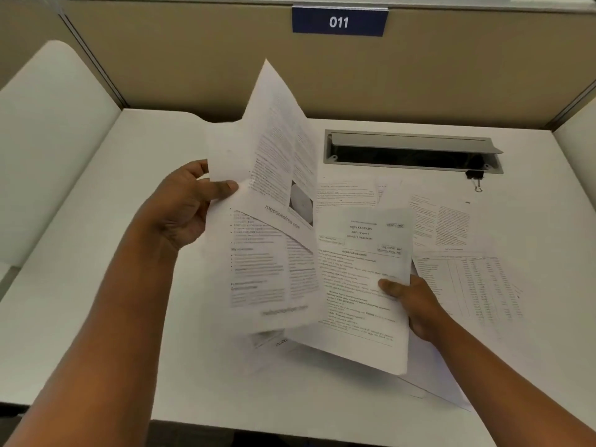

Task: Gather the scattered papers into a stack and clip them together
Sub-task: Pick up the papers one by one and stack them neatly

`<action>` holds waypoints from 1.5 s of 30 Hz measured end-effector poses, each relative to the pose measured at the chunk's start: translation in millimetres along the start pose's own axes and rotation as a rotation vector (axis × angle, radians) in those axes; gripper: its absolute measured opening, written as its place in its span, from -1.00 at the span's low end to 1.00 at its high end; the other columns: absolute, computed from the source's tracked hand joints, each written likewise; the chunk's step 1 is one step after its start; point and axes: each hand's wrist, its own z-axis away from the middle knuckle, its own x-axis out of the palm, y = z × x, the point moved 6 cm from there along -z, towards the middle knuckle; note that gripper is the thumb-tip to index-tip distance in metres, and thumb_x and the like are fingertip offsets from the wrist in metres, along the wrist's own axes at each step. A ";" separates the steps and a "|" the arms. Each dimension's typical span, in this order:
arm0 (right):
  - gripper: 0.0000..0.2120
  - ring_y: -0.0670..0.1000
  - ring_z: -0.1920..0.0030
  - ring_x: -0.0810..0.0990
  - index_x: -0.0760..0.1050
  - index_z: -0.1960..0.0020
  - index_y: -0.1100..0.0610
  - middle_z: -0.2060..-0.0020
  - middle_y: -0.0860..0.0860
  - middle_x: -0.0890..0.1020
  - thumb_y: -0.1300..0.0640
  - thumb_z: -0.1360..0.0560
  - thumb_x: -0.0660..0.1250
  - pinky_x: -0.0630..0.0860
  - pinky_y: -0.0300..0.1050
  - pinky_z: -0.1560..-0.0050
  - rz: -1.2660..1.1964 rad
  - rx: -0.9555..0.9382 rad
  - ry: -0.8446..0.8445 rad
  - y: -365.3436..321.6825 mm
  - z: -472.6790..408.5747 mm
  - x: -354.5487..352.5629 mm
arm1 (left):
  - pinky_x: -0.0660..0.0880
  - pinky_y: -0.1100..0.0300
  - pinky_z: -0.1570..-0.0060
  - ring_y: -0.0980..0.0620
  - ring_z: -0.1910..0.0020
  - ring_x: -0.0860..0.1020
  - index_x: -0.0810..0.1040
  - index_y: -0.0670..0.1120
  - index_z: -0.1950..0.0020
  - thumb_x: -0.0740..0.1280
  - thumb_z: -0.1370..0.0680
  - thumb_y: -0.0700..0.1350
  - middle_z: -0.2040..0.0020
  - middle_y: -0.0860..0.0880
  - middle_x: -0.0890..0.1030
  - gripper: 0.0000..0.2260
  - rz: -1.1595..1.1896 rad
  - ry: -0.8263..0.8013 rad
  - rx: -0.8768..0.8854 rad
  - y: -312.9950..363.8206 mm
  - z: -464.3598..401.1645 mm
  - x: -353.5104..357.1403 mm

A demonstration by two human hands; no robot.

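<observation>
I am pinching printed sheets (274, 253) in my left hand (183, 208), the Kannada exam paper (361, 285) in my right hand (416, 304); squaring edges before reaching the binder clip (475, 177), upper right.

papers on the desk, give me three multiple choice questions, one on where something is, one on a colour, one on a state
1. Where is the binder clip?
A. clipped on the held sheets
B. on the desk by the right end of the cable slot
C. in the left hand

2. What colour is the sign reading 011?
A. blue
B. red
C. green

3. What state are the papers in?
A. all stacked and clipped
B. all flat on the desk
C. some held, some loose on the desk

Answers:
1. B, the clip lies alone just below the slot's right end.
2. A, white digits on a blue plate.
3. C, the left hand and right hand grip sheets while the table sheet and others lie on the desk.
</observation>
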 end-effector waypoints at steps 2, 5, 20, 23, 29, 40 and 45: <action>-0.71 0.18 -0.07 0.72 0.58 -0.23 0.08 -0.08 0.09 0.73 0.32 -0.56 0.35 0.62 0.22 -0.11 -0.021 -0.024 -0.022 -6.7 2.6 6.7 | 0.67 0.01 0.16 -0.17 -0.02 0.71 0.48 -0.21 -0.38 0.40 -0.43 -0.37 -0.14 -0.20 0.70 -0.49 0.042 -0.034 -0.052 -13.3 -4.7 -0.4; -0.74 0.11 0.02 0.74 0.58 -0.17 0.05 -0.01 0.05 0.75 0.32 -0.56 0.34 0.68 0.09 0.07 -0.050 -0.042 -0.044 -14.3 6.1 15.5 | 0.67 0.09 0.20 -0.08 0.09 0.71 0.44 -0.27 -0.40 0.34 -0.48 -0.46 -0.02 -0.17 0.71 -0.51 0.020 0.003 -0.130 -48.7 -15.4 -3.2; -0.65 0.26 -0.17 0.66 0.54 -0.31 0.15 -0.19 0.17 0.68 0.17 -0.53 0.37 0.53 0.34 -0.22 -0.129 0.013 -0.161 -6.0 18.5 27.5 | 0.54 -0.18 -0.20 -0.11 -0.21 0.48 -0.07 0.17 -0.62 0.51 -0.41 -0.42 -0.30 -0.02 0.37 0.05 -0.575 -0.065 -0.220 -137.0 -10.8 17.5; -0.60 0.23 -0.15 0.68 0.55 -0.27 0.15 -0.17 0.17 0.69 0.10 -0.45 0.40 0.61 0.26 -0.13 -0.106 0.002 -0.196 -7.8 23.7 33.1 | 0.53 -0.15 -0.20 -0.11 -0.22 0.48 -0.06 0.17 -0.62 0.51 -0.42 -0.39 -0.32 -0.04 0.38 0.04 -0.595 -0.070 -0.197 -138.3 -12.9 17.8; -0.64 0.26 -0.10 0.69 0.55 -0.24 0.23 -0.12 0.23 0.69 0.26 -0.46 0.43 0.67 0.17 -0.01 -0.051 -0.020 -0.245 -11.5 29.7 35.8 | 0.57 -0.21 -0.19 -0.16 -0.26 0.53 0.06 0.20 -0.58 0.54 -0.39 -0.37 -0.35 -0.04 0.45 -0.01 -0.582 -0.124 -0.174 -142.7 -18.7 18.6; -0.69 0.15 -0.06 0.72 0.58 -0.19 0.09 -0.06 0.13 0.73 0.29 -0.48 0.44 0.67 0.04 0.01 0.107 -0.072 -0.283 -11.7 34.3 39.0 | 0.57 0.31 0.29 0.14 0.22 0.70 0.67 -0.12 0.06 0.55 -0.47 -0.03 0.13 0.05 0.72 -0.82 -0.527 0.113 0.093 -84.4 -59.7 40.7; -0.73 0.10 0.01 0.74 0.57 -0.16 0.09 0.02 0.06 0.76 0.28 -0.48 0.43 0.68 -0.04 0.12 0.095 -0.082 -0.244 -12.2 32.0 35.0 | 0.66 0.09 0.06 0.06 0.14 0.68 0.69 -0.04 0.07 0.47 -0.53 -0.06 0.09 0.04 0.72 -0.94 -0.582 0.283 0.309 -53.8 -53.4 32.5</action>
